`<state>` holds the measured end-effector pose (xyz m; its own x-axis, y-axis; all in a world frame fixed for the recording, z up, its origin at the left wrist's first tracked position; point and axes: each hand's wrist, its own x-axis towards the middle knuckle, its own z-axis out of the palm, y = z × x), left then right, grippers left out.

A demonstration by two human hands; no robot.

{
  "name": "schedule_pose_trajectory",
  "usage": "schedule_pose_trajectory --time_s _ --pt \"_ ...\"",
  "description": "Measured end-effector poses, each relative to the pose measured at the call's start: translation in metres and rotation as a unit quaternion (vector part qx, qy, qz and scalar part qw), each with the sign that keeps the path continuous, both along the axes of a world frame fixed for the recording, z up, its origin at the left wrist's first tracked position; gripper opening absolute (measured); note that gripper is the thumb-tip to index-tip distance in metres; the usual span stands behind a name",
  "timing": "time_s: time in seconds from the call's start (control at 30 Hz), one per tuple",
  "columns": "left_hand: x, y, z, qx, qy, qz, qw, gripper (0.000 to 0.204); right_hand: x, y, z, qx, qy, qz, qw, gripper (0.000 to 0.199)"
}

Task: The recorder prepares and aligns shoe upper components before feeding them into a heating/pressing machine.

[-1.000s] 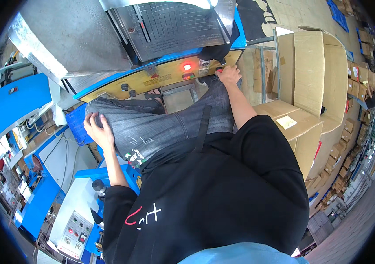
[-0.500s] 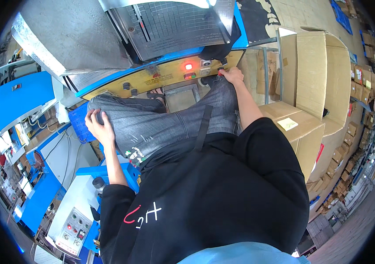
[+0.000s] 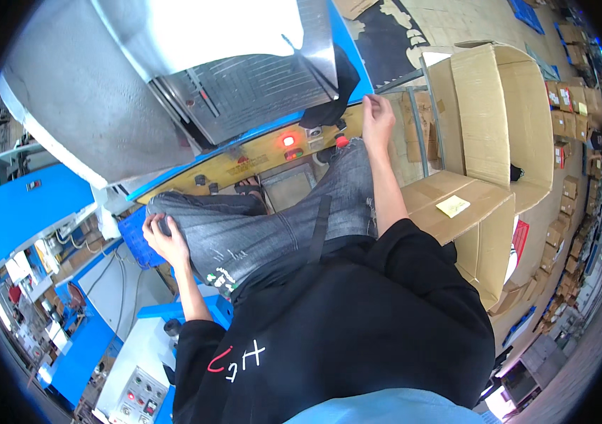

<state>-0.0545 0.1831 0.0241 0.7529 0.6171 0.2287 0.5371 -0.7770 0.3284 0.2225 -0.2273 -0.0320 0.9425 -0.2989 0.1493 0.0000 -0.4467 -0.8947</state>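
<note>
My left hand (image 3: 168, 239) rests on the left thigh of my grey jeans (image 3: 209, 230), its fingers spread apart and holding nothing. Up beside the right end of a machine's yellow control panel (image 3: 237, 161) is my right hand (image 3: 379, 121), its fingers loosely bent and apart, with nothing visible in them. Below that hand sits a red knob (image 3: 342, 142), apart from it. A red lamp (image 3: 288, 140) glows on the panel. Above the panel lies the machine's grooved metal bed (image 3: 251, 95), partly covered by a bright white sheet-like surface (image 3: 223, 32).
Open cardboard boxes (image 3: 477, 187) stand close on my right, beside a metal frame (image 3: 417, 131). A large grey metal block (image 3: 82, 92) fills the upper left. Left of me are a blue crate (image 3: 138, 237) and a white control box (image 3: 135, 389). Dark cut sheet material (image 3: 389, 42) lies beyond the machine.
My right hand has let go of the red knob and lifted up and away from it. The white surface now covers more of the metal bed. My left hand stays on my thigh.
</note>
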Motion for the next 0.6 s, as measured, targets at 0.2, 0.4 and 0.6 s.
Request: schedule_pose_trajectory --time_s 0.2,0.4,0.6 --pt "-0.002 0.000 0.000 -0.001 -0.005 0.007 1.000 0.019 0.040 0.030 -0.012 -0.023 0.091 0.040 0.995 0.043" --pt "0.005 -0.003 0.003 -0.012 -0.007 0.005 1.000 0.019 0.046 0.020 -0.024 0.328 0.205 -0.029 0.922 0.054" --pt "-0.001 0.003 -0.003 0.003 -0.012 -0.008 1.000 0.018 0.045 0.032 -0.035 -0.063 0.098 -0.056 0.992 0.068"
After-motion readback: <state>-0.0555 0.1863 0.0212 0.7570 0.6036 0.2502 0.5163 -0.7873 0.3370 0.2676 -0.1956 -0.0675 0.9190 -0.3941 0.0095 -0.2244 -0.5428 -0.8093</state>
